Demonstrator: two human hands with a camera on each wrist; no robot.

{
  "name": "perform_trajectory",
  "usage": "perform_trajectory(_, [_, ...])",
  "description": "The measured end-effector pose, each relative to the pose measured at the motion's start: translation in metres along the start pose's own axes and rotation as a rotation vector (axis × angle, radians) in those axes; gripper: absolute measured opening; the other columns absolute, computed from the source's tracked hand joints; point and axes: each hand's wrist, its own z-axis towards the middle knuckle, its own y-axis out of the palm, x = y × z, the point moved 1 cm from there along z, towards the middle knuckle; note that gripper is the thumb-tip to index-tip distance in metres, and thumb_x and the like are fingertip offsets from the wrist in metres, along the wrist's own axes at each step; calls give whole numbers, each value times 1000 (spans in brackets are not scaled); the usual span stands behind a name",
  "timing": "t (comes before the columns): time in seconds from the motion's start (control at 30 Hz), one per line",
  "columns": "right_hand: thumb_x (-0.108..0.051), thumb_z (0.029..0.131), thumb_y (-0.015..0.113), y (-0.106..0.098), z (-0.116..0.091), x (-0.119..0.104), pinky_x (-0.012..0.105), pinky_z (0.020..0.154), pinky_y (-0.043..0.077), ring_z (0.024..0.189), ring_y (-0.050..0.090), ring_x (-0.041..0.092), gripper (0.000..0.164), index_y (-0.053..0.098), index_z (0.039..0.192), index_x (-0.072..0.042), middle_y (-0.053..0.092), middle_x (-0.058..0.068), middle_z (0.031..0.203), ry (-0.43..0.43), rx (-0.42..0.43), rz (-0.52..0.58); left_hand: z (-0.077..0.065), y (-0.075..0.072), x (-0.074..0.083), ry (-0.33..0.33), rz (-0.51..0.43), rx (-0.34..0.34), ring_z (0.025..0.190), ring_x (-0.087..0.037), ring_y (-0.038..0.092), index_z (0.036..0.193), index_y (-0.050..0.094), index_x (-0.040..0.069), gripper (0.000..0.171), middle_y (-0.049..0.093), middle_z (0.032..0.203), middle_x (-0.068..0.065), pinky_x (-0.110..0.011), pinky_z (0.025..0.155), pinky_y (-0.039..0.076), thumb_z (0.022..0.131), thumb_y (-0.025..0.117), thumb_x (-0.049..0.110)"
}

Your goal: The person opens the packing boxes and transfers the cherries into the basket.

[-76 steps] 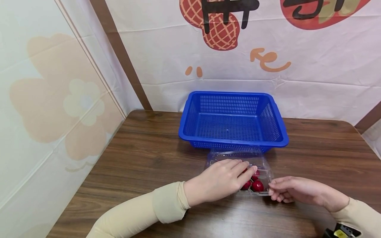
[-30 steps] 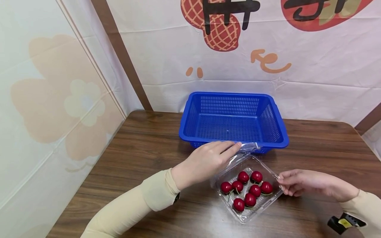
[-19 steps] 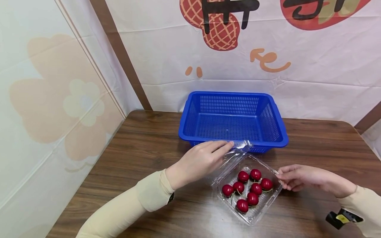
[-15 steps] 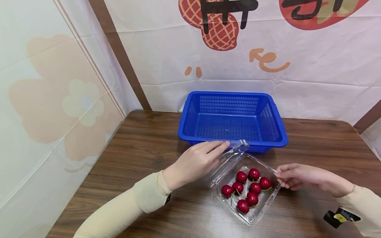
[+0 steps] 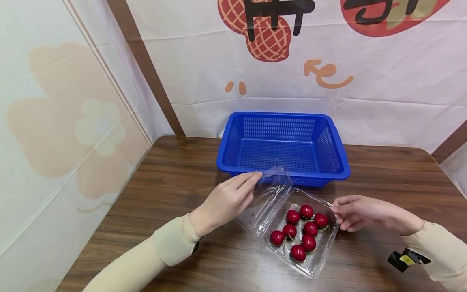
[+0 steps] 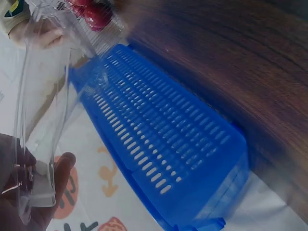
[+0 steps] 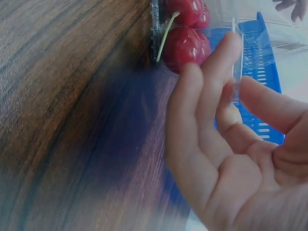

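Near the blue basket [image 5: 317, 176], lid [image 5: 262, 210] and tray [image 5: 311, 269] are pinched by left hand [image 5: 227, 199] and right hand [image 5: 361, 213] respectively, seemingly for steadiness.

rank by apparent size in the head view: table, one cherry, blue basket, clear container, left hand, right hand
1. Table
2. Blue basket
3. Clear container
4. Left hand and right hand: too alike to rank
5. One cherry

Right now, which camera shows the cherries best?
The head view: eight cherries show uncovered in the open clear box. The left wrist view catches a few at its top edge; the right wrist view has some close up, cropped.
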Motion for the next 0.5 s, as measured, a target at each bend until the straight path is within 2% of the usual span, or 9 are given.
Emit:
perform_trajectory(0.13, [-23, 95, 47, 1, 1, 0, 35, 68, 56, 73, 63, 15, 18, 54, 95, -5, 62, 2, 81, 7, 8, 33, -3, -3, -2, -52, -25, 4, 94, -18, 63, 114, 61, -4, 34, 67, 105, -14, -28, 80, 54, 82, 54, 5])
perform_trajectory(0.33, [-23, 94, 48, 1, 3, -2, 36, 68, 56, 72, 63, 16, 19, 52, 94, -4, 61, 2, 79, 10, 26, 40, -7, -7, -3, -110, -31, 38, 78, -16, 65, 107, 64, -3, 31, 68, 94, -10, -28, 65, 57, 79, 54, 5])
perform_trajectory(0.5, [-23, 94, 48, 1, 3, -4, 35, 68, 56, 72, 63, 15, 19, 52, 92, -4, 60, 2, 79, 4, 28, 26, -12, -9, -5, -154, -31, 46, 62, -11, 58, 102, 65, -2, 29, 65, 82, -5, -27, 51, 53, 77, 54, 6])
